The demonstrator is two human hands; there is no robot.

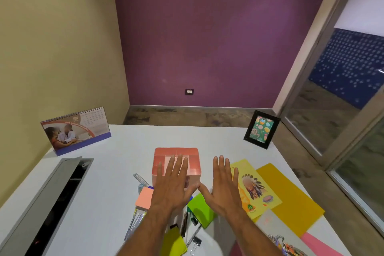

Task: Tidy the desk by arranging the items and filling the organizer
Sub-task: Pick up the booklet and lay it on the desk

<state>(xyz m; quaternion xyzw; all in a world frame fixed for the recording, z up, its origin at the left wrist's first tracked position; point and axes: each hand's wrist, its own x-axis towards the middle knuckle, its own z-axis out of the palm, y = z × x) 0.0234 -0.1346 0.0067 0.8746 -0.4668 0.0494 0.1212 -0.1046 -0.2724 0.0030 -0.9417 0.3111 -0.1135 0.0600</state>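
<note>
White tabletop (pixel 116 172), contents listed from the pink organizer (pixel 176 164), which stands at centre with its compartments open to the top. Left hand (pixel 173 185): flat, fingers straight and spread, held over the organizer's near side; whether it touches cannot be told. Right hand (pixel 223 187): flat, fingers straight, just right of the organizer, holding nothing; the two thumbs nearly meet. Near-left of organizer: clear ruler (pixel 141 180), salmon sticky-note pad (pixel 144 197), pens (pixel 135 222). Nearer than organizer, below the hands: green note pad (pixel 200 210), yellow-green pad (pixel 174 243), binder clips (pixel 196 242). Right of organizer: yellow printed card (pixel 253 189) lying over a mustard sheet (pixel 291 199); pink sheet (pixel 320 245) further near-right. Far-left: desk calendar (pixel 75 130), upright. Far-right: black picture frame (pixel 261 129), leaning. Left: open cable tray (pixel 60 199) set in the tabletop.
</note>
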